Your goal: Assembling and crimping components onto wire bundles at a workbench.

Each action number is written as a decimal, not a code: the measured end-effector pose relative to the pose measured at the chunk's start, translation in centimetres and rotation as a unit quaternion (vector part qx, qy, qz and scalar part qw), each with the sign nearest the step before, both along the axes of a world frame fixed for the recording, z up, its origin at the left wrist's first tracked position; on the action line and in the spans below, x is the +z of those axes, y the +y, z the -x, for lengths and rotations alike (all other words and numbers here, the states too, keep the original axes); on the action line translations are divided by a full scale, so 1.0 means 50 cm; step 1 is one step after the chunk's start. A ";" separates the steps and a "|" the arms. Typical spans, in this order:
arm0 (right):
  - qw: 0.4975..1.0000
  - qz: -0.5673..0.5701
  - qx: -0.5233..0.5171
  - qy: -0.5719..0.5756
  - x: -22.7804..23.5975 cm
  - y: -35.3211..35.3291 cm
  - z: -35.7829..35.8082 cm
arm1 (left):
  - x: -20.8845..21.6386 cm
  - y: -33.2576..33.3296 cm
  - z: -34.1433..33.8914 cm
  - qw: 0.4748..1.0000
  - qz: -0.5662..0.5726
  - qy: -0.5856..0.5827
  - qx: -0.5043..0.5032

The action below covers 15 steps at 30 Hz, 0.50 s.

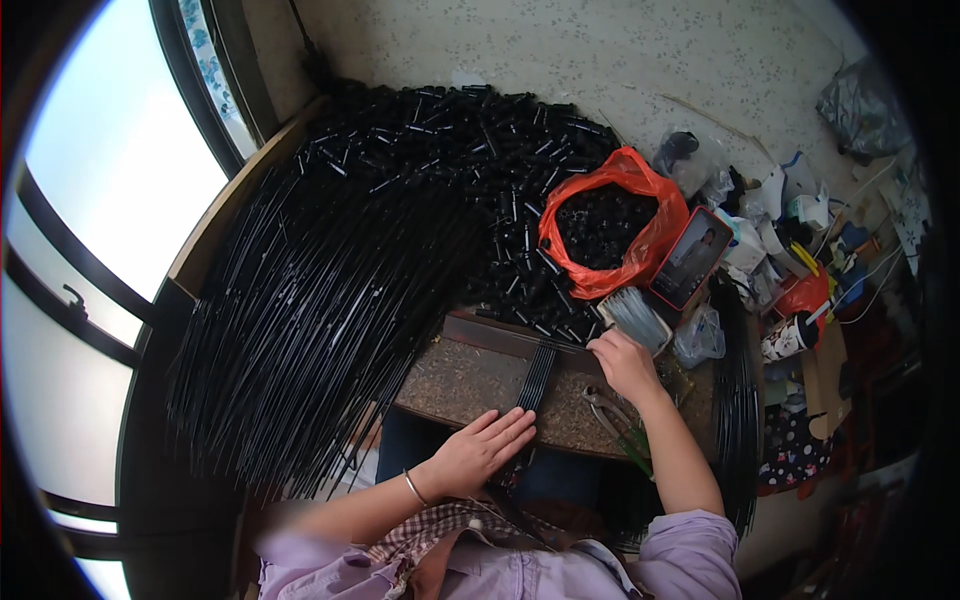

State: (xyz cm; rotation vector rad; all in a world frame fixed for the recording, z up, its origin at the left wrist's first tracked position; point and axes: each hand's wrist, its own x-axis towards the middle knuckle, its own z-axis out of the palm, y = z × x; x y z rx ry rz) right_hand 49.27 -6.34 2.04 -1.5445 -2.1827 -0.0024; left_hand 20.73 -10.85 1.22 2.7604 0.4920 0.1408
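Observation:
My left hand [482, 452] lies flat, fingers stretched out, over the near end of a small row of thin black rods [538, 374]. These rods lie side by side across the brown speckled work board [460, 372], their far ends against a raised dark strip [495, 331]. At the strip's right end my right hand [627, 365] is closed, fingertips pinched together; what they hold, if anything, is too small to make out. Just beyond it sits an open box of thin pale grey strands [634, 316]. Pliers with green handles [622, 430] rest on the board beside my right forearm.
Long black rods [290, 310] fan out in a big heap at left. Behind them piles a mass of short black tubular parts [440, 130]. A red plastic bag [665, 210] holds small black parts. A phone [692, 258] leans beside it; a patterned cup [790, 337] lies among clutter at right.

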 end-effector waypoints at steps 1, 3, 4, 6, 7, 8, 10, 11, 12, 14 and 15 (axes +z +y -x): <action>0.999 0.030 0.003 0.031 -0.002 -0.003 0.004 | -0.007 -0.001 0.003 1.000 0.000 0.000 0.002; 0.999 0.039 0.009 0.036 0.004 0.009 0.030 | -0.017 -0.003 0.005 0.999 0.002 -0.032 0.010; 0.998 0.049 0.012 0.041 0.007 0.016 0.043 | -0.014 -0.001 0.004 0.999 0.000 -0.033 0.009; 0.997 0.053 0.015 0.060 -0.010 0.033 0.056 | 0.000 0.000 0.003 1.000 -0.001 0.005 -0.007; 0.995 0.066 0.002 0.074 -0.016 0.039 0.061 | 0.001 0.000 0.001 1.000 -0.003 0.004 -0.008; 0.993 0.079 -0.011 0.088 -0.015 0.040 0.062 | 0.000 0.001 -0.001 0.999 0.022 -0.045 -0.004; 0.988 0.142 -0.035 0.042 0.010 0.030 0.073 | -0.004 -0.003 0.004 0.995 0.048 -0.092 0.009; 0.985 0.142 -0.015 0.100 0.041 0.005 0.085 | -0.006 -0.003 0.004 0.995 0.041 -0.094 0.012; 0.977 0.143 0.008 0.156 0.069 -0.020 0.099 | -0.012 -0.002 0.004 0.995 0.036 -0.095 0.018; 0.790 0.364 0.273 0.412 0.110 -0.081 0.126 | -0.030 -0.003 0.010 0.995 0.035 -0.089 0.023; 0.719 0.381 0.328 0.480 0.141 -0.126 0.151 | -0.033 -0.002 0.007 0.996 0.033 -0.084 0.017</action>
